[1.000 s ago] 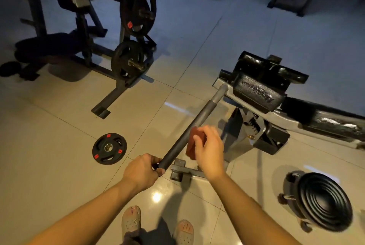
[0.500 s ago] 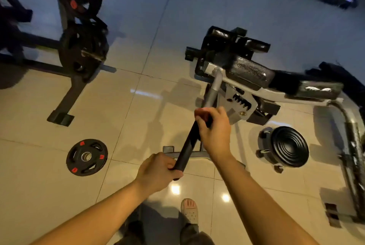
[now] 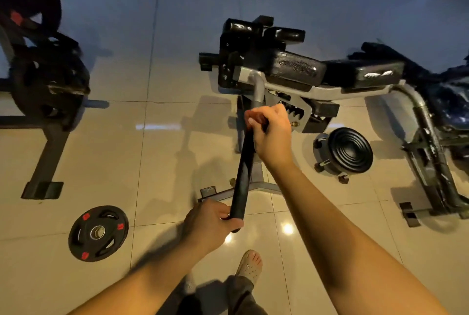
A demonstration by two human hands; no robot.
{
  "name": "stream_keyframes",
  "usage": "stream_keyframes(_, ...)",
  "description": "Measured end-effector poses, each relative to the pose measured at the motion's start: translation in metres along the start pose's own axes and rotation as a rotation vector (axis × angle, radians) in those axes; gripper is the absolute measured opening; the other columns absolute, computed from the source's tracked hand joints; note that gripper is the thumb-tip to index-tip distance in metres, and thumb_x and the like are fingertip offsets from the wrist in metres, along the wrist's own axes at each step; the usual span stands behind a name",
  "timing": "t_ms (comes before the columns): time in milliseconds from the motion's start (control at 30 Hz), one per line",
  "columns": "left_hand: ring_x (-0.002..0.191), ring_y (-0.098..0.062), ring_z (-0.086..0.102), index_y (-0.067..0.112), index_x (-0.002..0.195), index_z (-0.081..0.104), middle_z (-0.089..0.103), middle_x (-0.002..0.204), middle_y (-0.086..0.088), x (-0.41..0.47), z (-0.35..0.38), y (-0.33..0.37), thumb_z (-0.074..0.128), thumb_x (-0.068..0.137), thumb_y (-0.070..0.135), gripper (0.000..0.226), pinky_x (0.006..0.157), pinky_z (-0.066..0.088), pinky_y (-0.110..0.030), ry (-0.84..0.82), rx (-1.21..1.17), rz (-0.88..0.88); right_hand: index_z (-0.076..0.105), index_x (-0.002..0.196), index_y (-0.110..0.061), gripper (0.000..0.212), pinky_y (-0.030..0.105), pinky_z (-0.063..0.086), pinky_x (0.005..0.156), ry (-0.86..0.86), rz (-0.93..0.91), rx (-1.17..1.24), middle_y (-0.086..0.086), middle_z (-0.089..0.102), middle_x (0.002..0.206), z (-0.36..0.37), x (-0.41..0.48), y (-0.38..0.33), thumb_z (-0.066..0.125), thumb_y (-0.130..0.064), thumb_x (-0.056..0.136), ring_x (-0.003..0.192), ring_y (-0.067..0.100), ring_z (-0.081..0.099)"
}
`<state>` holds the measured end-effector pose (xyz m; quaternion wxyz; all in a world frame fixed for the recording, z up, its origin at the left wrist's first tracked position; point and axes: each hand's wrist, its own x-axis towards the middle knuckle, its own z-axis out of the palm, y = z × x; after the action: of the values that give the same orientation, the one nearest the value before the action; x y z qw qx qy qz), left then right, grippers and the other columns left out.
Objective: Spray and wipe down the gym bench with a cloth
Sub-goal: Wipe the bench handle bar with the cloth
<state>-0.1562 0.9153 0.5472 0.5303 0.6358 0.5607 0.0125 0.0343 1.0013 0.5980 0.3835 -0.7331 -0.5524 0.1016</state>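
The gym bench (image 3: 299, 71) has black pads on a grey frame and stands in the middle of the tiled floor. A long black-gripped handle bar (image 3: 243, 175) runs from its frame toward me. My left hand (image 3: 210, 223) grips the near end of that bar. My right hand (image 3: 271, 132) wraps a red cloth (image 3: 255, 118) around the bar's upper part; only a sliver of the cloth shows by my fingers. No spray bottle is in view.
A black weight plate with red marks (image 3: 98, 233) lies on the floor at the left. A stack of black plates (image 3: 349, 152) sits right of the bar. A rack with plates (image 3: 48, 91) stands at the far left. My foot (image 3: 250, 265) is below.
My right hand with the cloth has slid up the bar toward the bench frame. The view has swung right and closer, showing more of the bench. My left hand keeps its grip.
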Motion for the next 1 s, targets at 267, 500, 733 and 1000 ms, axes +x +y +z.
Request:
stream_keyframes(267,0.079,-0.003,0.070,0.027,0.089,0.080,0.075,0.078,0.015,0.011,-0.010,0.000,0.087,0.077,0.030,0.014,0.079,0.058,-0.029,-0.083,-0.090,0.015,0.073,0.106,-0.013,0.018,0.009,0.040,0.077,-0.173,0.068,0.054,-0.005,0.048,0.097,-0.003,-0.130,0.009,0.068,-0.002,0.092,0.091,0.003,0.053)
stream_keyframes(500,0.083,-0.004,0.069,0.027,0.096,0.080,0.075,0.084,0.016,0.013,-0.011,0.002,0.087,0.077,0.034,0.021,0.078,0.055,-0.026,-0.091,-0.071,-0.022,0.067,0.094,-0.015,0.009,0.006,0.040,0.080,0.067,0.148,0.141,-0.002,0.053,0.098,0.006,-0.036,0.001,0.068,-0.006,0.094,0.093,-0.009,0.051)
stream_keyframes(733,0.072,-0.003,0.071,0.026,0.087,0.081,0.075,0.073,0.017,0.015,-0.011,0.002,0.087,0.076,0.031,0.014,0.076,0.058,-0.029,-0.108,-0.044,-0.004,0.066,0.089,-0.011,0.013,0.009,0.039,0.075,-0.014,0.190,0.179,0.000,0.057,0.090,0.003,-0.115,0.006,0.071,0.000,0.088,0.086,0.002,0.054)
stream_keyframes(1000,0.078,-0.012,0.072,0.018,0.086,0.082,0.077,0.079,0.004,0.010,-0.012,0.003,0.087,0.077,0.030,0.016,0.079,0.059,-0.036,-0.050,-0.043,0.000,0.064,0.092,-0.017,0.010,0.018,0.046,0.081,0.082,0.289,0.263,0.001,0.062,0.096,0.010,-0.068,0.010,0.068,-0.008,0.092,0.090,0.004,0.058)
